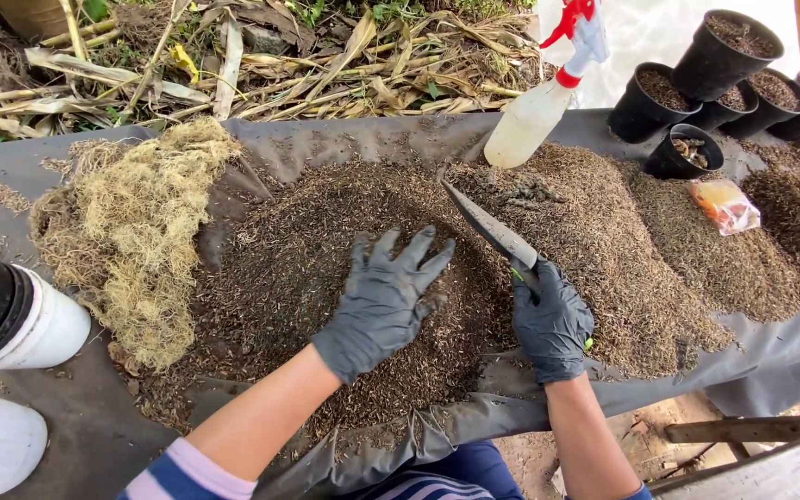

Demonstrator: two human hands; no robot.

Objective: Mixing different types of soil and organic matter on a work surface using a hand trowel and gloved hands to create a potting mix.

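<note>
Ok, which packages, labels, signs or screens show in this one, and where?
Plastic bag: lies on the brown mix at right, near the black pots; small, clear, crumpled, orange-yellow contents.
Spray bottle: lies tilted on the grey sheet at top centre; whitish body, red and white trigger, no label visible.
No signs or screens in view.

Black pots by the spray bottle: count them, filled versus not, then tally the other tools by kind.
Black pots, soil-filled: 5
Black pot with pale bits: 1
Spray bottle: 1
Knife, in right hand: 1
Orange packet: 1
Total: 9
Left hand lies flat on the mix.
</note>
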